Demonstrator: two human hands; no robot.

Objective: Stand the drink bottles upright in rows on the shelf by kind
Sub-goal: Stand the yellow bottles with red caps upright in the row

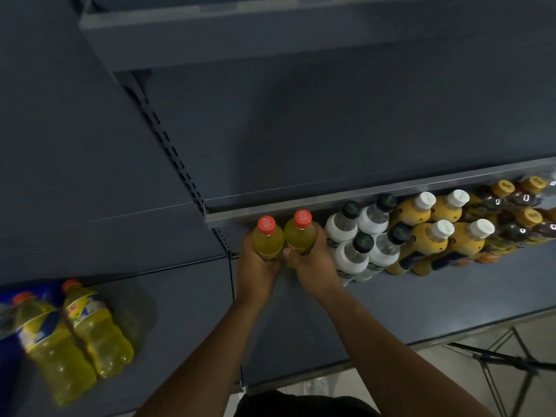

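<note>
Left hand [255, 267], right hand [314, 261] grip yellow bottles [267, 242], seating pair on shelf [406, 305] beside white bottles [346, 236]; next release, fetch lying bottles [75, 335]

Black folding stand [508, 361] on pale floor [451, 383].

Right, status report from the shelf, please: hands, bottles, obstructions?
Left hand grips left yellow bottle, right hand grips right yellow bottle. Both upright beside white bottles. Path looks unobstructed.
</note>
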